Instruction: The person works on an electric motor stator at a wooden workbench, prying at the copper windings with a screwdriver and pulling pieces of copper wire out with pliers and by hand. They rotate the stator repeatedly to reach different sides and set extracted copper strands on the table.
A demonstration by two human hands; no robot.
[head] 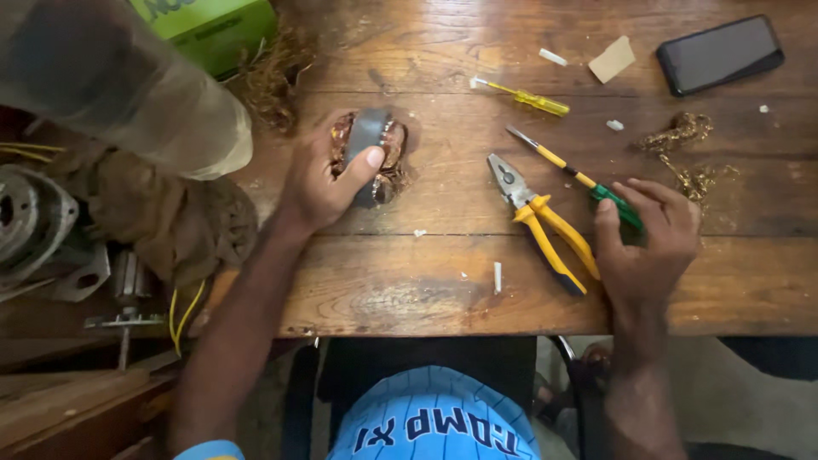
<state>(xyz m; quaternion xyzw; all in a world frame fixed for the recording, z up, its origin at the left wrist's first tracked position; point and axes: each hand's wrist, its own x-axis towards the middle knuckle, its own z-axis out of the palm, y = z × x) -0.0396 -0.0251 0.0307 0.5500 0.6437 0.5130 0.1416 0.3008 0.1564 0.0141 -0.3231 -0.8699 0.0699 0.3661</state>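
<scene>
Right hand (pixel 643 243) clamps the screwdriver (pixel 573 175), tip pointing up-left; left hand (pixel 319 183) grips the stator (pixel 368 158).

A black smartphone (pixel 720 54) lies face up at the far right of the worn wooden table (pixel 443 290), with a tan scrap of card (pixel 612 60) just beside it. A small yellow-handled screwdriver (pixel 521 97) sits mid-table, tangled copper wire (pixel 686 149) to its right. A green cardboard box (pixel 213 30) stands far left, above a grey metal motor housing (pixel 30 217).

Probably a repair workshop: pliers (pixel 538 223), screwdrivers (pixel 521 97), copper wire scraps (pixel 687 153) and motor parts (pixel 34 226) crowd a worn wooden bench (pixel 426 281).
</scene>
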